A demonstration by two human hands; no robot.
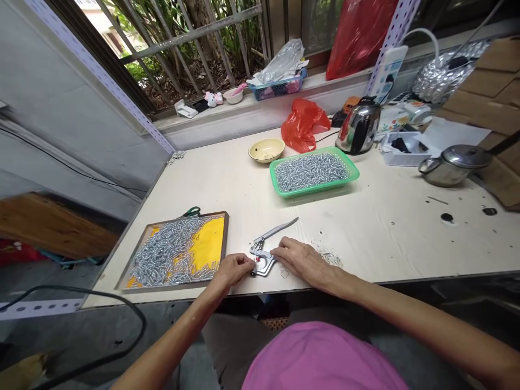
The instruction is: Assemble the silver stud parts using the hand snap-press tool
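A grey pair of hand press pliers point(265, 262) lies near the table's front edge, its long upper handle slanting up and away to the right. My right hand point(303, 261) rests over the lower handle side, fingers closed on the pliers' body. At the open C-shaped jaw, the fingers of my left hand point(236, 270) are pinched together; whatever is between them is too small to make out. A bit of red shows inside the jaw. Left of my left hand sits a shallow tray point(225, 233) with a yellow bottom, heaped with small silvery metal pieces point(162, 257).
A green basket point(280, 192) full of similar metal pieces stands farther back, beside a yellow bowl point(266, 150). Behind are a red plastic bag point(304, 125), a kettle point(359, 127) and a metal pot point(457, 165). Green-handled scissors point(192, 212) poke out behind the tray.
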